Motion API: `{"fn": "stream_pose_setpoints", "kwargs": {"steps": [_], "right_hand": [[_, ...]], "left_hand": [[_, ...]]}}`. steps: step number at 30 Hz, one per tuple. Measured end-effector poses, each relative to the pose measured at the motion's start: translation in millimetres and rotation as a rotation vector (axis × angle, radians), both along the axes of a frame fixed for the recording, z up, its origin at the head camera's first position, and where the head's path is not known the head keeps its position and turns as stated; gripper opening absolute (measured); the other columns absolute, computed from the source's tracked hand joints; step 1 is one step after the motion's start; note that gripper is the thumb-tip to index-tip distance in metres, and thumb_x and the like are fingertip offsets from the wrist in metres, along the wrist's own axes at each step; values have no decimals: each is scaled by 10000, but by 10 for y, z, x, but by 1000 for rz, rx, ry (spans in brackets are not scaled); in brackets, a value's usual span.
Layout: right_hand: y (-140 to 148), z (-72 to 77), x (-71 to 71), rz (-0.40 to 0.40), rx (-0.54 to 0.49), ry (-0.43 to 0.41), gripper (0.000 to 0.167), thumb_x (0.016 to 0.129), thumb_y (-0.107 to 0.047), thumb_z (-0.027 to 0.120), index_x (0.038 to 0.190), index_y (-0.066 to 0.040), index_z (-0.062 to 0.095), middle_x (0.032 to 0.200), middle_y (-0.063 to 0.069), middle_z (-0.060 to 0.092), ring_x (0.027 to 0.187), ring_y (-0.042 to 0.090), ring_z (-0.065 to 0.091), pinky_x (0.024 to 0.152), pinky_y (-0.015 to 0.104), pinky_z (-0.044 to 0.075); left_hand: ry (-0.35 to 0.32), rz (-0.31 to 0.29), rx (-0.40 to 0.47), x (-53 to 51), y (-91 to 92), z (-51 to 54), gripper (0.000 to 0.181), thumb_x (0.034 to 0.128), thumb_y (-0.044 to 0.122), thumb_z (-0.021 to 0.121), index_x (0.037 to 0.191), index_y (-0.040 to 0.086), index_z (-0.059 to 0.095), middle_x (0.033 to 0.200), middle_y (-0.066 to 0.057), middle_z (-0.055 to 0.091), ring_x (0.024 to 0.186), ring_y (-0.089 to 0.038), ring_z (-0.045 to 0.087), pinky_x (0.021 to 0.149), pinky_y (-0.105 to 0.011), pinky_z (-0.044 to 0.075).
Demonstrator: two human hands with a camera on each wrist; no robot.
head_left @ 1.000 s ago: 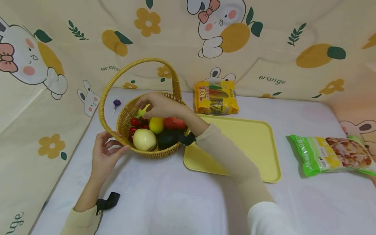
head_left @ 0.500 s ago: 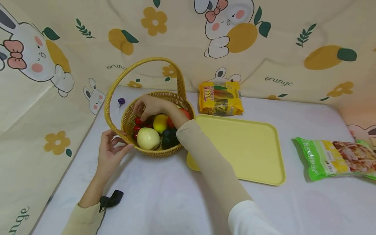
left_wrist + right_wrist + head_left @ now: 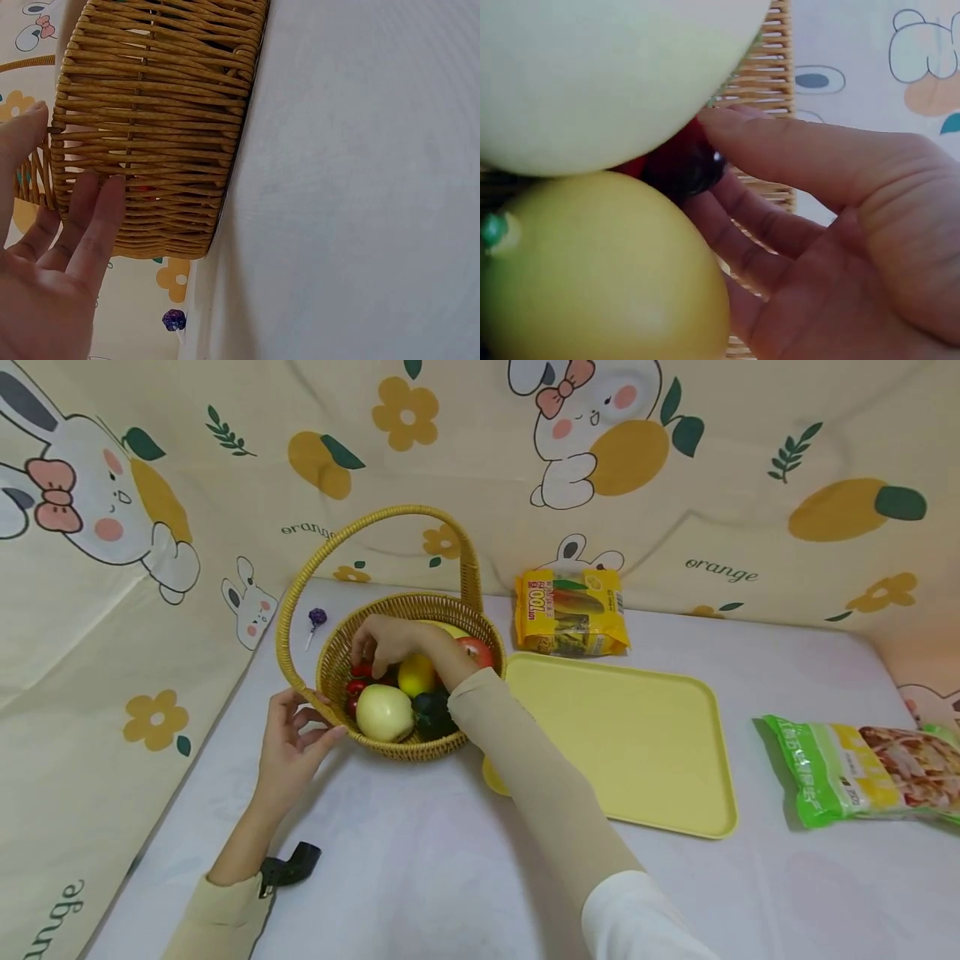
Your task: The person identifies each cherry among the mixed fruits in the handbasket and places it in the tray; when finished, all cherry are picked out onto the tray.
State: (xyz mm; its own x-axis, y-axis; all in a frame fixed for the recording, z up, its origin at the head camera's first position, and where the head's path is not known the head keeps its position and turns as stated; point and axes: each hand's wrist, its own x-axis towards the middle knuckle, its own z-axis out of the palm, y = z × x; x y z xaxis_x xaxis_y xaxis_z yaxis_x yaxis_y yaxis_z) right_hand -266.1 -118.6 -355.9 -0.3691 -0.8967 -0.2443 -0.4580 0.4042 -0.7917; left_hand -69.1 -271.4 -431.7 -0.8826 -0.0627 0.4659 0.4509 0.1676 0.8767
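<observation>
Cream printed cloth (image 3: 465,427) with rabbits and orange flowers rises behind a white-covered worktop (image 3: 420,877), on which a round golden-brown woven basket (image 3: 416,752) with a tall arched handle stands left of a flat pale-yellow rectangular tray (image 3: 637,743). At the near left side of the basket, the left hand (image 3: 291,758) grips the rim by the handle's foot, thumb apart from the bent fingers. Down inside the basket, the right hand (image 3: 393,643) is only partly open, thumb and curled fingers grasping a small glossy dark-red round fruit (image 3: 686,161), just beside a large pale-green round fruit (image 3: 384,713) and a smooth yellow fruit (image 3: 622,277).
</observation>
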Motion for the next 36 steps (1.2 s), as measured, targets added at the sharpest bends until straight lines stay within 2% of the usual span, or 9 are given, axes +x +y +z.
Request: {"fn": "stream_pose_setpoints", "kwargs": {"steps": [6,10,13,17,20,25,30,36], "right_hand": [[-26,-31,24,-23,62,36,298,848,119,665,1122,9,707,1080,121,640,915,188,529,702,250,500],[-31,-43,26,-22,88,57,283,847,130,662,1099,8,705,1068,124,645,892,188,531,677,250,495],[-20,-44,13,-14,77,66,264,847,132,663,1084,23,701,1038,117,651,866,179,532,674,244,491],[7,-25,-12,-31,5,53,225,848,100,693,1064,38,701,955,113,650,815,175,537,668,243,489],[18,-6,-24,-31,-15,41,244,850,75,714,1091,44,695,977,123,660,853,188,571,701,248,507],[-10,-27,-14,3,35,52,298,857,51,717,1152,24,693,1097,126,675,989,212,605,794,257,526],[-78,-63,31,28,50,65,230,867,-9,733,1096,14,720,989,81,675,854,162,556,721,227,487],[-73,-38,30,48,-31,17,231,872,22,727,1102,38,712,917,80,667,785,150,551,707,255,503]], "left_hand": [[-23,6,-1,2,10,11,618,820,-230,653,1311,-171,283,1187,-329,427,933,-136,605,765,-207,577],[-21,6,0,10,20,25,609,823,-226,652,1306,-174,285,1180,-336,422,928,-138,605,762,-206,578],[-8,4,4,14,27,26,608,817,-239,646,1301,-181,283,1172,-319,438,922,-142,606,754,-202,578],[1,-2,30,23,33,32,602,809,-262,633,1300,-176,295,1166,-284,461,922,-148,606,747,-197,575],[4,3,26,27,32,36,600,809,-268,625,1305,-171,302,1167,-262,467,929,-145,607,751,-190,573],[11,-6,25,20,32,37,601,809,-272,621,1305,-171,299,1170,-257,466,931,-143,611,755,-189,573],[-7,-6,24,15,29,40,605,808,-271,623,1304,-175,291,1169,-287,453,920,-142,615,751,-198,578],[-5,-7,39,23,43,54,599,806,-275,622,1296,-166,296,1159,-265,464,916,-143,617,754,-197,577]]}}
